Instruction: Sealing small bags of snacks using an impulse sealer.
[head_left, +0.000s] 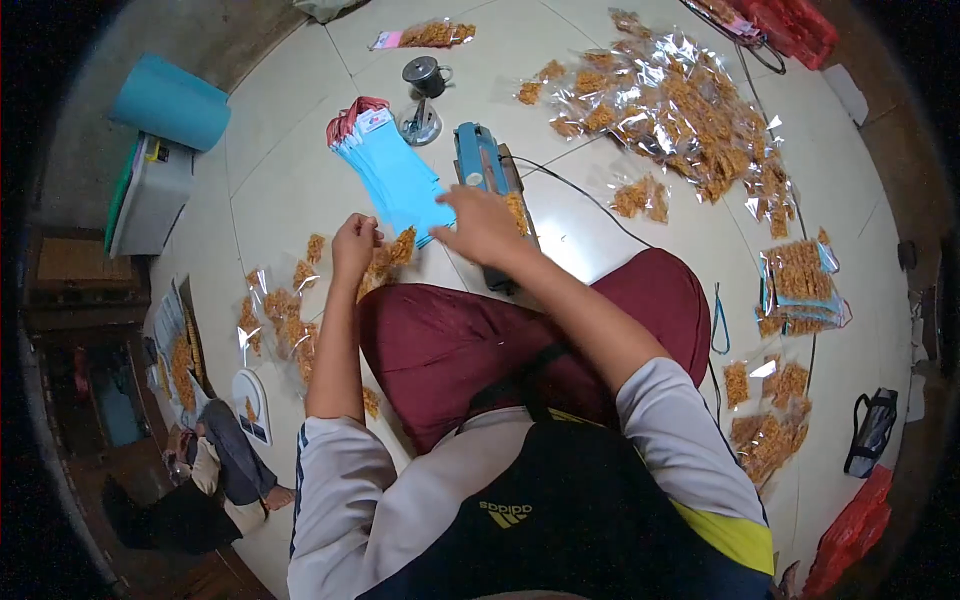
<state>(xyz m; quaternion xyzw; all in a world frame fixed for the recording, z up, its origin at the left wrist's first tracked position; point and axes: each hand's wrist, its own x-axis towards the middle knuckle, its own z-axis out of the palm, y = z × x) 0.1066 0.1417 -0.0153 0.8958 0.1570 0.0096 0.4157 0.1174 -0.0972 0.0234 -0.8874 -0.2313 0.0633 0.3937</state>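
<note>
My left hand (355, 246) is curled with fingertips together, just left of a stack of light blue card strips (397, 169); a packet of orange-brown crunchy snack (401, 247) lies right below it, and whether the fingers pinch its film cannot be told. My right hand (480, 225), slightly blurred, reaches over the near right corner of the strips with fingers apart. Beside it stands a blue impulse heat sealer (478, 154), with a snack packet (516, 210) on its right side, partly hidden by the hand. Red plastic ties the far end of the strips.
Many clear snack packets (675, 112) are piled at the far right. More packets (285, 315) lie left of my legs. Packed bundles (799, 277) lie at right. A lidded metal cup (426, 75), the sealer's cord (585, 191) and a white scale (250, 405) are around. Another person (202, 480) sits lower left.
</note>
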